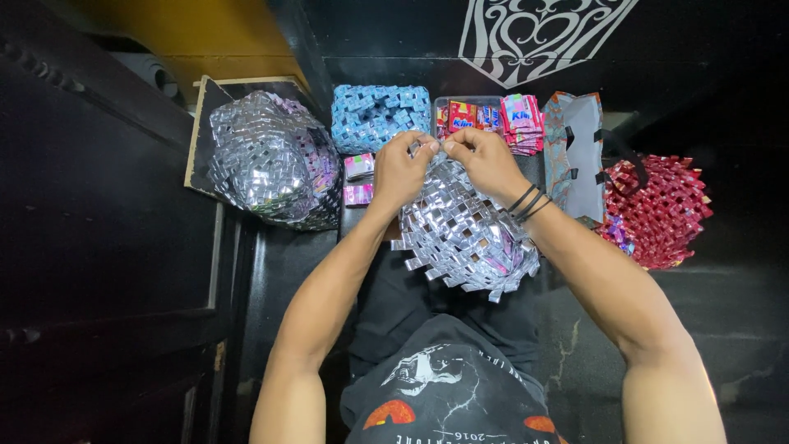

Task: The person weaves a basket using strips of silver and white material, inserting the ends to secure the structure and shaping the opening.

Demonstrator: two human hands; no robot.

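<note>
Far clear tray [441,105] holding folded wrappers [523,122], left hand [400,171] and right hand [485,161] fingers pinching silver woven basket [464,234] rim, wrists bent inward.

Dark room, low light, most surfaces black. Floor [723,329] dark and worn, with pale cracks and scuffs at lower right. Tall black wooden panel [107,230] with moulded edges fills the left side. Black wall [386,33] at top carries a white scrollwork pattern [534,33]. Yellow surface [222,33] at upper left, catching warmer light.
</note>
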